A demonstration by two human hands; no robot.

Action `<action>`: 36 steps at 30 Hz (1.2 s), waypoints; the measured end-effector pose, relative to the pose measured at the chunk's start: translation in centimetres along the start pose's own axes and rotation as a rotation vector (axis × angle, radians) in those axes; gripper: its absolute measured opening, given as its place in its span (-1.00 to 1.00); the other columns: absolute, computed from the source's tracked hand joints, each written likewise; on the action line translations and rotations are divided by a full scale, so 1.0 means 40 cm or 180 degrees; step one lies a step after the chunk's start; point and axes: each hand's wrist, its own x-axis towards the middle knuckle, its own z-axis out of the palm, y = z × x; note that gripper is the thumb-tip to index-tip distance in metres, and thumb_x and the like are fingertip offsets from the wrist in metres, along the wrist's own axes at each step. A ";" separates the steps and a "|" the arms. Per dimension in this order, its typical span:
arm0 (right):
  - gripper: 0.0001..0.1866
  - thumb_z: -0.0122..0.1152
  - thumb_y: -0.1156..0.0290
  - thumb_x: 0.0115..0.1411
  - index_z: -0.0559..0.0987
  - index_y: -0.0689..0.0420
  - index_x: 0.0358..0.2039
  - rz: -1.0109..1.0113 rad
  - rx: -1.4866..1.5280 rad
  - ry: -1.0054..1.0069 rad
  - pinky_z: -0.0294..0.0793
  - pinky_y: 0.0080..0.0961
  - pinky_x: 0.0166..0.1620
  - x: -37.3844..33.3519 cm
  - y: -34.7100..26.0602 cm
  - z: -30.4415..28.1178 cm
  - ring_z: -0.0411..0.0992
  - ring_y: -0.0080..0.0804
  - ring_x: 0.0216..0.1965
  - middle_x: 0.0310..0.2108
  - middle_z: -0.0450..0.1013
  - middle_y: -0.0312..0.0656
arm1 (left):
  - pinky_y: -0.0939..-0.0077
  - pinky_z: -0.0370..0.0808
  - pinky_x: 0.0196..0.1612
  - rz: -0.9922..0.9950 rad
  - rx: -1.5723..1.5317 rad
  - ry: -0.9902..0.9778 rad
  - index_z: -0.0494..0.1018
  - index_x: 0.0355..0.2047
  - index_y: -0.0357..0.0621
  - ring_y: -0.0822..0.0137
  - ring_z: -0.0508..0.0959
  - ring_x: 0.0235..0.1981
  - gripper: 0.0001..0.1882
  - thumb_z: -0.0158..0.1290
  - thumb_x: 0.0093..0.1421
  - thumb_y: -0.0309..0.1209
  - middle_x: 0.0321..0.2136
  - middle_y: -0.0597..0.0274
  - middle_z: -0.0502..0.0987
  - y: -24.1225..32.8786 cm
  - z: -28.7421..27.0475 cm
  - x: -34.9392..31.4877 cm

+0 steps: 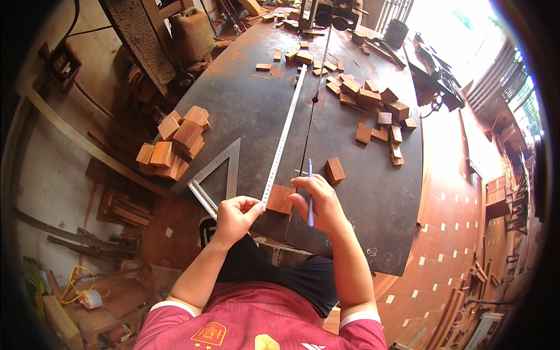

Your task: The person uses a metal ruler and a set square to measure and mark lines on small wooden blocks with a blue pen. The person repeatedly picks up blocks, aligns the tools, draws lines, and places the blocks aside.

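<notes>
On the dark metal table (251, 105), a long steel ruler (286, 131) runs away from me. My left hand (236, 219) pinches its near end between thumb and fingers. Against the ruler's right side, close to that end, lies a reddish-brown wooden block (280, 199). My right hand (321, 201) is just right of this block, with a blue pen (311, 217) upright between thumb and fingers. A metal triangle square (233, 169) rests left of the ruler, beside my left hand. Another small block (335, 170) sits beyond my right hand.
Stacked wooden blocks (188, 134) stand at the table's left edge. More blocks (368, 98) are scattered on the far right. A narrow slot (307, 137) crosses the table toward an upright blade (331, 17) at the back. Tiled floor (434, 251) lies to the right.
</notes>
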 end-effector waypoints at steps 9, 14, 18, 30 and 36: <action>-0.73 0.06 0.38 0.36 0.53 0.28 -0.05 0.1021 0.2147 0.0127 0.48 -0.48 -0.17 -0.015 0.006 0.029 0.49 -0.45 -0.28 -0.35 0.52 -0.18 | 0.63 0.58 -0.25 0.0058 -0.0138 0.0009 0.63 -0.28 -0.37 0.53 0.63 -0.41 -0.88 0.24 0.24 -0.52 -0.43 0.21 0.68 -0.010 -0.002 0.001; -0.87 0.18 0.58 0.27 0.54 0.28 -0.17 0.1240 0.1858 -0.0248 0.45 -0.64 -0.29 -0.024 0.017 0.052 0.45 -0.67 -0.39 -0.39 0.53 -0.27 | 0.64 0.58 -0.25 0.0056 -0.0118 -0.0012 0.63 -0.27 -0.36 0.54 0.63 -0.40 -0.88 0.23 0.25 -0.52 -0.42 0.21 0.68 -0.006 -0.002 -0.002; -0.89 0.25 0.53 0.19 0.56 0.24 -0.26 0.1161 0.1498 -0.0217 0.46 -0.61 -0.41 -0.009 -0.007 0.064 0.46 -0.65 -0.51 -0.47 0.55 -0.24 | 0.64 0.57 -0.25 0.0061 -0.0117 -0.0042 0.63 -0.27 -0.36 0.54 0.63 -0.39 -0.89 0.22 0.25 -0.53 -0.41 0.21 0.68 -0.012 -0.003 -0.001; -0.87 0.31 0.59 0.09 0.49 0.25 -0.44 0.1032 0.1229 -0.0507 0.43 -0.62 -0.43 -0.005 -0.010 0.069 0.43 -0.70 -0.48 -0.53 0.51 -0.28 | 0.65 0.57 -0.26 0.0078 -0.0001 -0.0034 0.63 -0.27 -0.36 0.56 0.63 -0.40 -0.88 0.22 0.26 -0.52 -0.42 0.22 0.68 -0.008 -0.001 -0.002; -0.87 0.30 0.60 0.08 0.48 0.26 -0.46 0.1066 0.1243 -0.0542 0.40 -0.64 -0.46 -0.005 -0.005 0.074 0.40 -0.74 -0.49 -0.55 0.49 -0.31 | 0.65 0.57 -0.27 0.0065 -0.0046 -0.0048 0.63 -0.27 -0.36 0.55 0.63 -0.40 -0.88 0.23 0.25 -0.51 -0.42 0.21 0.68 -0.015 -0.002 0.000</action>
